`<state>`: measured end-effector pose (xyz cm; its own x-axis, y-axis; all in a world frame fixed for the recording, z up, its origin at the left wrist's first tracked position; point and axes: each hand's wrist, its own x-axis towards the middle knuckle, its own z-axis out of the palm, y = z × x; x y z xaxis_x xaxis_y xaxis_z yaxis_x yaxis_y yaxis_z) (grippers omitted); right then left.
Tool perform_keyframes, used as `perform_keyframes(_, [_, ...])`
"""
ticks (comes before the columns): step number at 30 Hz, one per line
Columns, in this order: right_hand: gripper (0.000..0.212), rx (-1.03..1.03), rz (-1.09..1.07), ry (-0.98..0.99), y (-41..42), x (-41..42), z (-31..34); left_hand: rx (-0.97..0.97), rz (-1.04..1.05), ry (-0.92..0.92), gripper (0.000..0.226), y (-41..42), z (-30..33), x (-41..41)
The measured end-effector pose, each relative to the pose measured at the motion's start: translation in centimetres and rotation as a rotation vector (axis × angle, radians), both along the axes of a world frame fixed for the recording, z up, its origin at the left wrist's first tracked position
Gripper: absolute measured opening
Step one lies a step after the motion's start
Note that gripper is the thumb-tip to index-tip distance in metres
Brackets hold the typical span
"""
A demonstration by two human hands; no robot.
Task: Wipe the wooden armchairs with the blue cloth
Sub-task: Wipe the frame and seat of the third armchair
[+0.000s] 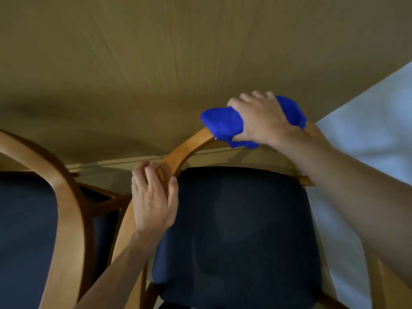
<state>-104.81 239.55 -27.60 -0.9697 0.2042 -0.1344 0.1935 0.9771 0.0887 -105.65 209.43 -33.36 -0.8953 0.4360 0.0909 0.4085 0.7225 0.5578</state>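
While the head view looks steeply down, the largest item recorded is the tan panelled wall (156,52), filling the upper half, with a pale skirting strip (116,162) along its foot. Next, the nearer wooden armchair (187,150): curved light-wood frame arching over a dark navy padded seat (236,230), placed close to the wall. Second wooden armchair (66,208) at the left edge, just beside the first; same bent-wood arm and dark seat, only partly in view. White fabric expanse (367,130) at the right edge, possibly bedding, though the blur leaves this uncertain. Right forearm (356,186), bare, crossing from the lower right corner over the nearer chair's right side. Left forearm (116,270), bare, rising from the bottom edge alongside the chair's left arm. Blue cloth (223,123): bunched, bright blue, lying on top of the curved top rail of the nearer armchair, projecting on both sides of the hand above it. Right hand (260,121): fingers curled over the cloth, gripping it against the rail. Left hand (153,199): fingers and thumb wrapped round the wooden frame lower on its left curve, well apart from the cloth.
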Motion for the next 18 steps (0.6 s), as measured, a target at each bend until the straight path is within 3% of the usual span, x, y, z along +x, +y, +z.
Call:
perform_keyframes(5, [0.081, -0.165, -0.282, 0.041, 3.4, 3.2, 0.4, -0.184, -0.043, 0.045, 0.047, 0.5, -0.1, 0.3])
perform_keyframes(9, [0.084, -0.033, -0.236, -0.041, 1.6, 1.9, 0.5, -0.222, -0.25, 0.078, 0.067, 4.3, 0.8, 0.5])
perform_keyframes(13, [0.083, 0.025, -0.087, -0.014, 1.4, 1.8, -0.1, -0.243, -0.331, 0.096, 0.083, 11.4, 2.7, -0.5])
perform_keyframes(18, [0.083, -0.186, -0.226, 0.11, 4.6, 4.7, -0.7, -0.242, -0.368, 0.145, 0.081, 17.6, 4.3, -1.0])
